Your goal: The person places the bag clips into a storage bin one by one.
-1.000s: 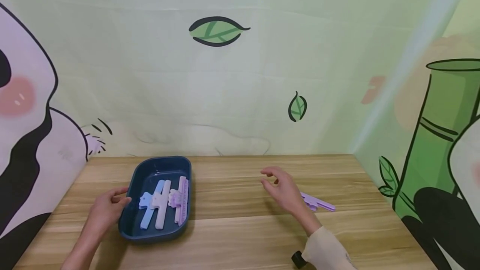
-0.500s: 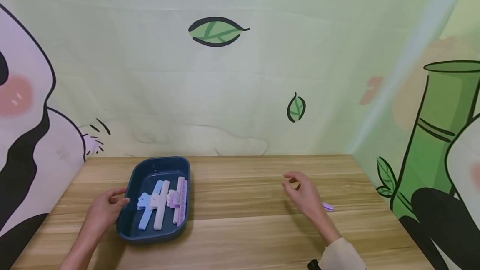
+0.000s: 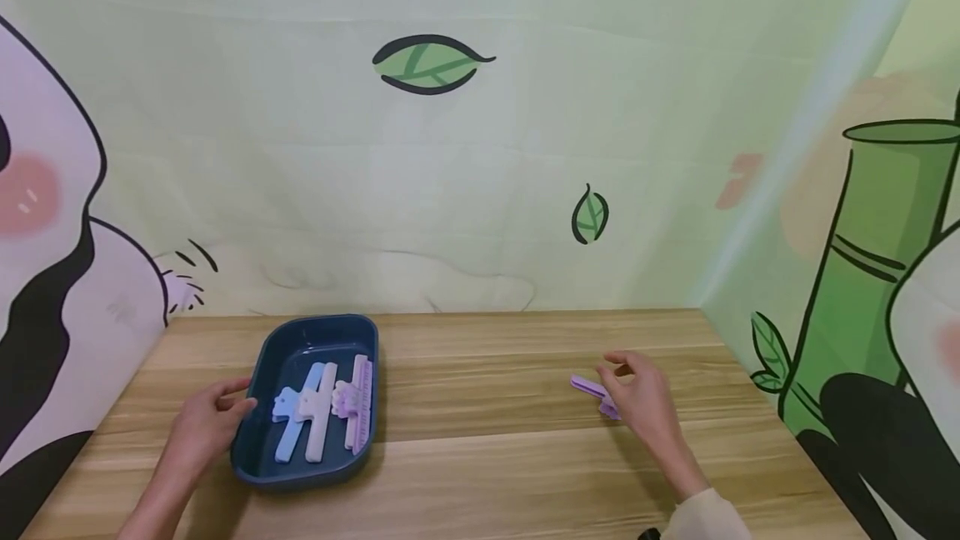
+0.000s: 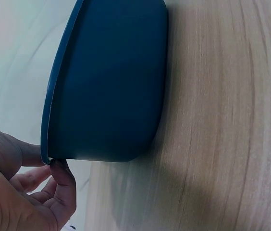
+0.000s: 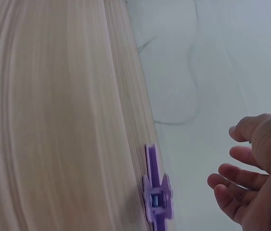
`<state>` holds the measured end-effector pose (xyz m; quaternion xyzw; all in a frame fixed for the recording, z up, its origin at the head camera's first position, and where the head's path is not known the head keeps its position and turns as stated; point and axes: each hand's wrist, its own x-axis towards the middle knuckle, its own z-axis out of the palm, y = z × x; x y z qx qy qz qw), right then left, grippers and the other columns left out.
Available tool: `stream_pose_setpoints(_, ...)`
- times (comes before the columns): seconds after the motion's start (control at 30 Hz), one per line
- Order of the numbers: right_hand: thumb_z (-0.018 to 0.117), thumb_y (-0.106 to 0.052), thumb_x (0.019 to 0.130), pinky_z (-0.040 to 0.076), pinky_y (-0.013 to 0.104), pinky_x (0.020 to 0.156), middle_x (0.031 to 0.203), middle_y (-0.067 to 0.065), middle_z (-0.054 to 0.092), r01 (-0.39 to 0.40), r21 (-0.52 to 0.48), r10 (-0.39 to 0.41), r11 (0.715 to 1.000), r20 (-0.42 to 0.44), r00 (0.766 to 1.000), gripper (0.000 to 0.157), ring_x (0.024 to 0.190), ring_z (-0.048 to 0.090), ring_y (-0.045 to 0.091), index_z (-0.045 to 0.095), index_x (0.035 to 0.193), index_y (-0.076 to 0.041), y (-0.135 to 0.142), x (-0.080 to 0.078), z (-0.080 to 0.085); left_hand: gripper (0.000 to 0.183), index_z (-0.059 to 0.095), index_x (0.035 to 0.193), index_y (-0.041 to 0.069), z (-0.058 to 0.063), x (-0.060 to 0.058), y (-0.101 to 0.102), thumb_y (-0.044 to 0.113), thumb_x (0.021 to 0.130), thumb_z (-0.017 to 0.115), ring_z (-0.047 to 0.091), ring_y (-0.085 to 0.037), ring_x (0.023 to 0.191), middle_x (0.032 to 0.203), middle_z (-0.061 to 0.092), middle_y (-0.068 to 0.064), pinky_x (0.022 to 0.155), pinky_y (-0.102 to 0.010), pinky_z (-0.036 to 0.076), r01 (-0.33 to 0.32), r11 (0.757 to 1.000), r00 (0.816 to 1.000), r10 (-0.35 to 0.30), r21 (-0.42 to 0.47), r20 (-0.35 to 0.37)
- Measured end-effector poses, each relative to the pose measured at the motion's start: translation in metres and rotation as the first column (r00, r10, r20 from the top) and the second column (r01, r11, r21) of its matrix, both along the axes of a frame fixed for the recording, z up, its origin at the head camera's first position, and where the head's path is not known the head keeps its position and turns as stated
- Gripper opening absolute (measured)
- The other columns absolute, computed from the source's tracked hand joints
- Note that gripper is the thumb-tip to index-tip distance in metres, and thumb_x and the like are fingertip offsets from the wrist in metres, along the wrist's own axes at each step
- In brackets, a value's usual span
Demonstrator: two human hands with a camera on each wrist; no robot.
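Observation:
My left hand (image 3: 207, 423) pinches the left rim of a dark blue plastic tray (image 3: 262, 463); in the left wrist view the thumb and fingers meet at the rim of its tall side wall (image 4: 106, 86). Inside lie a blue bag clip (image 3: 287, 440), a white bag clip (image 3: 321, 423) and, at the right wall, a purple bag clip (image 3: 363, 419) overlapping a paler one. My right hand (image 3: 647, 402) hovers over another purple bag clip (image 3: 588, 386) on the table, holding nothing. Its fingers are loosely bent and hide part of that clip; the right wrist view shows its spring hinge (image 5: 157, 199).
Both things stand on a wood-grain table (image 3: 465, 473). Behind it hangs a pale green printed backdrop (image 3: 480, 190) with leaves, bamboo and panda shapes, meeting the table's back edge.
My right hand has moved right across the loose purple clip, so the clip's left end now shows instead of its right end. My left hand has kept its grip on the tray.

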<state>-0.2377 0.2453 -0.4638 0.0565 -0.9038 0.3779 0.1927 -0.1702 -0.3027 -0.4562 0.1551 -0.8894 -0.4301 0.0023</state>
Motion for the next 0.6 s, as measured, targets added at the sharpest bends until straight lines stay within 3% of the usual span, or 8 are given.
stream_pose_setpoints(0.1,0.079,-0.011,0.092,0.052,0.033,0.072,0.106,0.017,0.075,0.043,0.029,-0.043,0.999,-0.012,0.999,0.024,0.090,0.070,0.030,0.075,0.111,0.002,0.005,0.002,0.000,0.046,0.048,0.142,-0.013,0.000,0.000,0.000,0.014,0.106,0.058,0.062,-0.049,0.105,0.124,0.057,-0.043,0.078,-0.047,0.054,0.002,1.000,1.000,-0.002,0.000,0.000)
stream_pose_setpoints(0.23,0.079,-0.012,0.092,0.052,0.033,0.068,0.101,0.017,0.075,0.090,0.059,-0.089,0.994,-0.017,0.996,0.024,0.083,0.068,0.028,0.076,0.110,0.003,0.009,0.005,0.000,0.046,0.048,0.142,-0.013,0.000,-0.001,0.000,0.014,0.106,0.058,0.061,-0.049,0.105,0.125,0.057,-0.043,0.077,-0.047,0.054,0.002,1.000,1.000,-0.002,-0.004,0.003)
stream_pose_setpoints(0.6,0.077,-0.013,0.091,0.052,0.043,0.070,0.095,0.020,0.073,0.128,0.118,-0.127,0.985,-0.019,0.992,0.024,0.080,0.067,0.031,0.075,0.104,0.006,0.013,0.012,0.000,0.047,0.049,0.142,-0.013,0.000,-0.001,0.000,0.014,0.105,0.059,0.061,-0.049,0.105,0.125,0.057,-0.043,0.078,-0.048,0.054,0.001,1.000,1.000,-0.001,-0.005,0.008)
